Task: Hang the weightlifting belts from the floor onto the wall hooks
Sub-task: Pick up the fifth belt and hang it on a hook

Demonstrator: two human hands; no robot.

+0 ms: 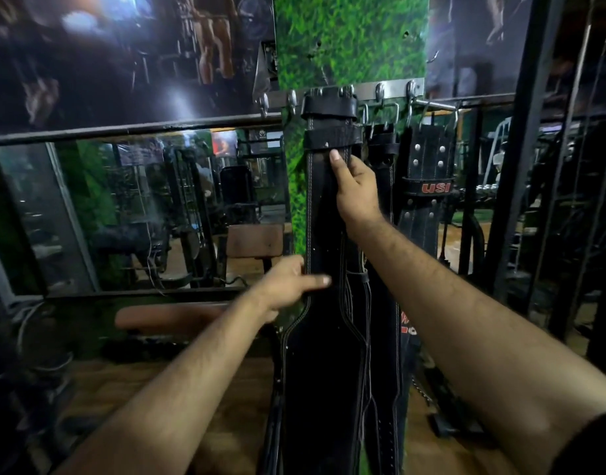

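A long black stitched weightlifting belt (320,354) hangs by its buckle end from the metal hook rail (390,89) on a green grass-patterned pillar. My right hand (356,190) grips the belt's narrow upper strap, thumb pointing up just under a leather loop. My left hand (288,284) holds the belt's left edge lower down, thumb lying across its front. To the right hang two more black belts; the far one (428,186) has studs and a red "USI" mark. Behind the front belt further straps hang down.
Bare hooks (264,103) stick out at the rail's left end and one (411,89) at its right. A mirror wall (133,214) lies to the left, with a brown padded bench (168,317) below. A black steel rack frame (521,138) stands close on the right. Wooden floor below.
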